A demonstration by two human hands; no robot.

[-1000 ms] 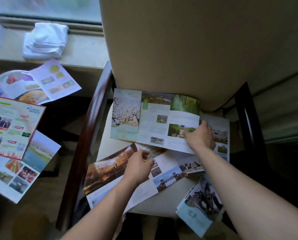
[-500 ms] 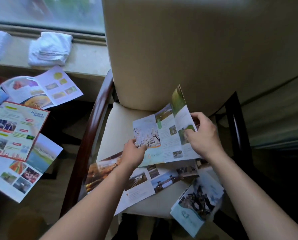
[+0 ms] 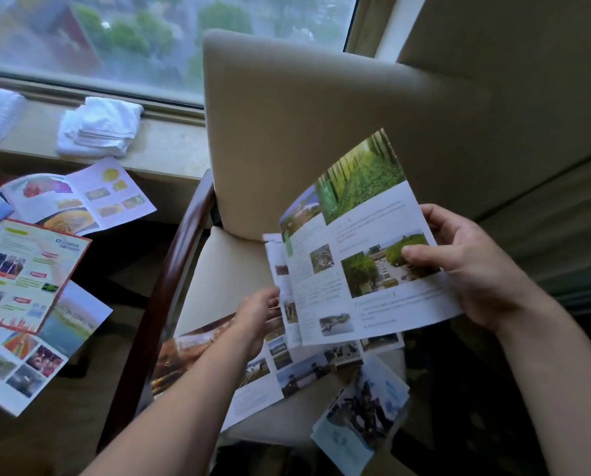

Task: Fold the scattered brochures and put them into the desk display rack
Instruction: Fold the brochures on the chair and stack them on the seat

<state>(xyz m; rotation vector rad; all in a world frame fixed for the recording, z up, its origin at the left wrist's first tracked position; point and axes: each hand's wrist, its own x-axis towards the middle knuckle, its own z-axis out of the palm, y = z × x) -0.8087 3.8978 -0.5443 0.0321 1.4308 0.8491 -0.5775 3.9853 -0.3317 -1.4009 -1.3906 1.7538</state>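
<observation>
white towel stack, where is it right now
In the head view the white towel stack sits upper left on the windowsill, just below the window, left of the chair back.

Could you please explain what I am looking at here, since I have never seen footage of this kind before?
There is no machine. A camera worn on a person's head looks down at their two bare hands. The left hand and right hand hold a partly folded brochure above a chair seat. More open brochures lie on the seat, and others lie on the dark table to the left. White towels sit on the windowsill. No display rack is visible.
</observation>
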